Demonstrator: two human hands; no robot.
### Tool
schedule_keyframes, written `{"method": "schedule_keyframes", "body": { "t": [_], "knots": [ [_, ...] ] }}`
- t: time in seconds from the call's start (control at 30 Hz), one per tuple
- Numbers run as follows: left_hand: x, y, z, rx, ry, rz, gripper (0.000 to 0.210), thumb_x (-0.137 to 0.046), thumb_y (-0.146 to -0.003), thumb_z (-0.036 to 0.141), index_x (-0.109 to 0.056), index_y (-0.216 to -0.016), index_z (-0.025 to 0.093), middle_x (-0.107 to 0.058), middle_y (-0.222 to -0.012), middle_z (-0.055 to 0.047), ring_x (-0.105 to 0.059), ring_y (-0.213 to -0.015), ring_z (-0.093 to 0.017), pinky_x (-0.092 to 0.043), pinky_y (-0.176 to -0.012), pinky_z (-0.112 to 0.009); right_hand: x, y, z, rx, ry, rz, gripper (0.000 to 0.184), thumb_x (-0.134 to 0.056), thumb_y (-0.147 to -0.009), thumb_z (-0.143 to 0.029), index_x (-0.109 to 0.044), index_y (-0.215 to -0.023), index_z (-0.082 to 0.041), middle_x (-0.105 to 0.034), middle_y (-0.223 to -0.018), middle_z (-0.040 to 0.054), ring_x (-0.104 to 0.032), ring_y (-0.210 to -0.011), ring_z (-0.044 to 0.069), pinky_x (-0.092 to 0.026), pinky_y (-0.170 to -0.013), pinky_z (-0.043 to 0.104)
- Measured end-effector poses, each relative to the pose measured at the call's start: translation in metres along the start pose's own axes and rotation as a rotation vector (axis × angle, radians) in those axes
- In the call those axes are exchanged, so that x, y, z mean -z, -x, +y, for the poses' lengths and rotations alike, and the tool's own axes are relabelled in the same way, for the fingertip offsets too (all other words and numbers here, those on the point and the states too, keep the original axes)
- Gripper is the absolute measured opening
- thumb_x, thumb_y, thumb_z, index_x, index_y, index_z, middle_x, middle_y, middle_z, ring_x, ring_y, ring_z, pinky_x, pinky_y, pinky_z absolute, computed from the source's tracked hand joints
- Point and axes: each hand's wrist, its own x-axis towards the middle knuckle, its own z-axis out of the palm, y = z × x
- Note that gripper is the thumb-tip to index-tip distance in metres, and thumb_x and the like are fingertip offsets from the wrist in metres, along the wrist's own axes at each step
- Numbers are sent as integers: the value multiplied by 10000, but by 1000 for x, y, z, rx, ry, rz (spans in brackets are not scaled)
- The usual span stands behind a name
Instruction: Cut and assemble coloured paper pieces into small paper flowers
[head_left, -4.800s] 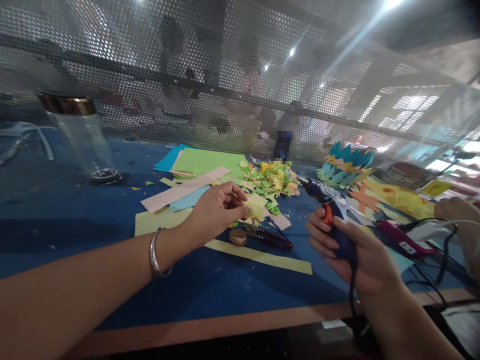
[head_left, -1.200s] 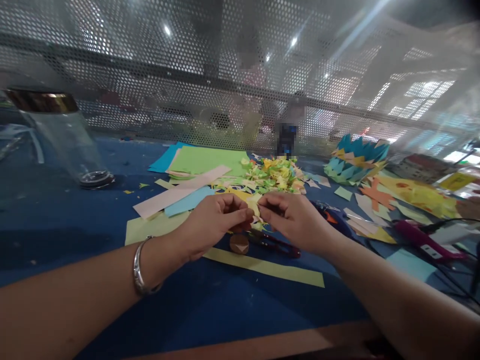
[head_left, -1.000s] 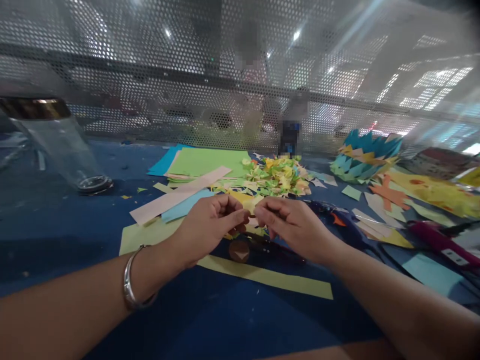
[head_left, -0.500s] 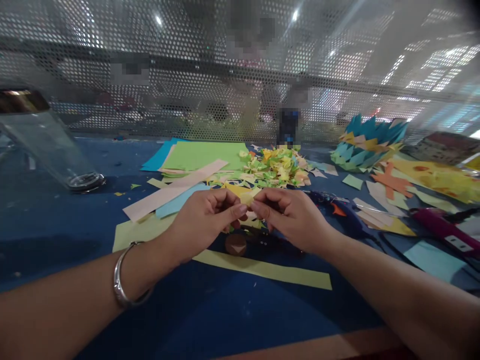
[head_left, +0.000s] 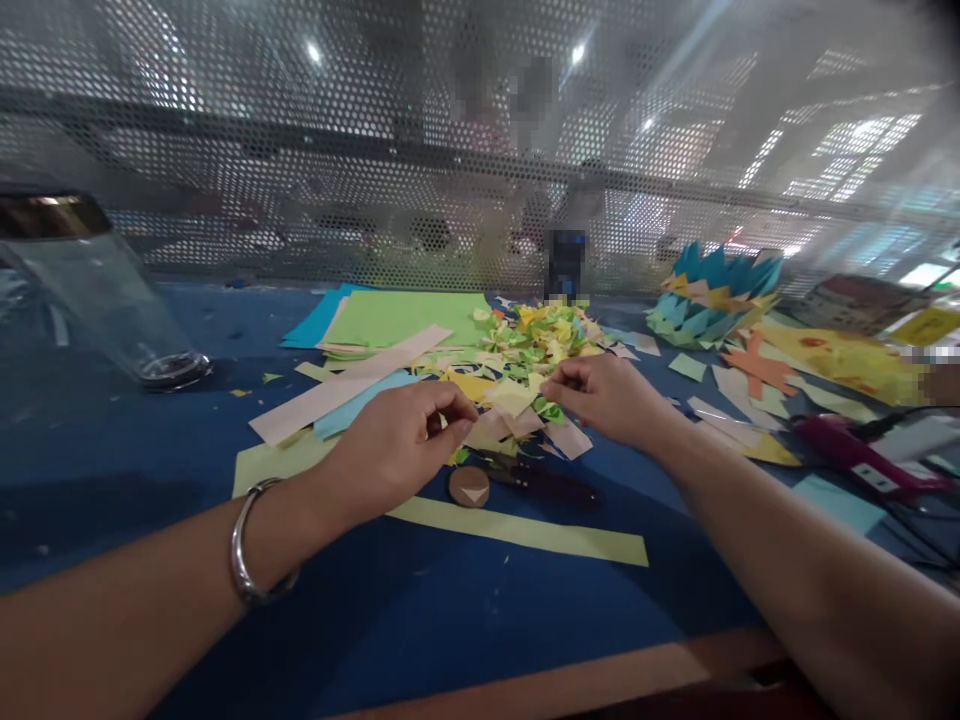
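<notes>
My right hand (head_left: 609,398) is over the near side of a heap of small folded and cut paper pieces (head_left: 551,335), green, yellow and orange. Its thumb and fingers are pinched on what looks like a small pale yellow paper piece (head_left: 535,383). My left hand (head_left: 409,435), with a silver bangle (head_left: 241,560) at the wrist, is curled with thumb and fingertips close together beside pink paper scraps (head_left: 491,427); what it pinches, if anything, is hidden. Below the hands lie a round brown disc (head_left: 469,487), a dark-handled tool (head_left: 555,487) and a pale yellow strip (head_left: 525,532).
Green paper sheets (head_left: 412,315) and a long pink strip (head_left: 360,385) lie at the back left. A glass bottle (head_left: 112,300) is on the left. To the right are a zigzag paper ring (head_left: 712,295), an orange paper cross (head_left: 757,365) and a magenta glue gun (head_left: 855,450).
Both hands were together pinching a small pale yellow paper piece. They have parted: the right hand moved right and slightly up, the left slightly left. The view shifted a little.
</notes>
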Motion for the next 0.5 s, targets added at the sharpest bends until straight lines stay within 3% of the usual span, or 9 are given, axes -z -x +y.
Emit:
{"method": "schedule_keyframes", "body": {
  "t": [0.1,0.27,0.43,0.5],
  "knots": [
    [2,-3,-3,-21,-47,28,191,-552,-921,322,-710,-956,221,-720,-934,-42,-647,-786,-206,-464,-653,-319,1,-1,4,6,8,12,282,-592,-887,-387,-613,-691,-184,-571,-575,-4,-535,-514,135,-354,-528,274],
    [-4,-5,-1,-204,-83,-2,241,-529,-933,297,-699,-1087,225,-696,-1139,-60,-604,-1116,-262,-464,-958,-398,3,0,0,87,-182,197,273,-568,-923,-406,-594,-753,-194,-527,-567,-29,-546,-491,125,-400,-503,253],
    [-13,-30,18,-98,-7,-76,534,-636,-848,425,-579,-1332,206,-621,-1357,-121,-535,-1276,-337,-435,-1036,-476,7,8,-15,159,-448,312,293,-599,-929,-427,-605,-768,-183,-555,-588,-27,-536,-459,102,-439,-485,240],
    [-20,-49,29,-127,97,-109,627,-694,-804,436,-552,-1361,185,-580,-1420,-138,-541,-1285,-320,-442,-1040,-432,8,11,-19,193,-521,306,284,-598,-939,-416,-612,-778,-181,-566,-599,-24,-544,-470,101,-452,-495,243]
  ]
}}
